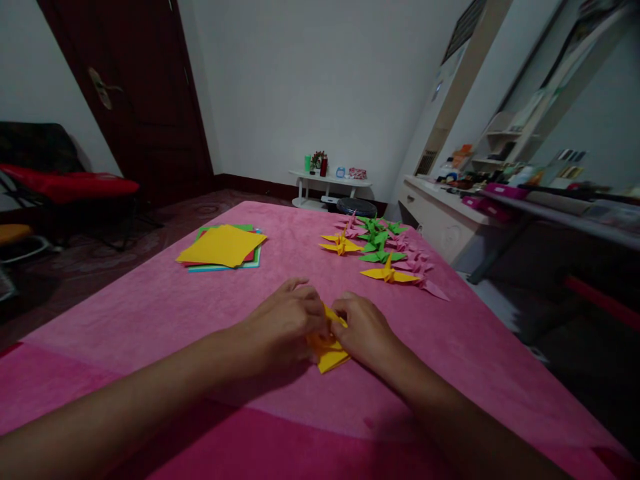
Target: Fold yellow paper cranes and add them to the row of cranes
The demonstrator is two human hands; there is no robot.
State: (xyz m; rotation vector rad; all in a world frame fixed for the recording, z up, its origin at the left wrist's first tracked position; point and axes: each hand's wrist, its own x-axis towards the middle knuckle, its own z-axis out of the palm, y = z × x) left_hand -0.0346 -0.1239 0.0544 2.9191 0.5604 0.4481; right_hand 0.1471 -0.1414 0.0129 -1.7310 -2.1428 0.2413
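A folded piece of yellow paper [330, 357] lies on the pink cloth [150, 313] in front of me. My left hand [285, 320] and my right hand [363, 327] meet over it, fingers closed and pinching its upper part. Most of the paper is hidden under the fingers; one yellow corner sticks out below. A stack of coloured paper sheets [223, 247], yellow on top, lies at the far left. Several finished paper cranes [383, 253] in yellow, green and pink lie at the far right.
The pink surface ends at the right, where a white dresser [440, 220] and a cluttered desk [550, 200] stand. A small white table [330, 180] with bottles sits against the far wall. A dark door [135, 93] and a red-cushioned chair [65, 183] are at the left.
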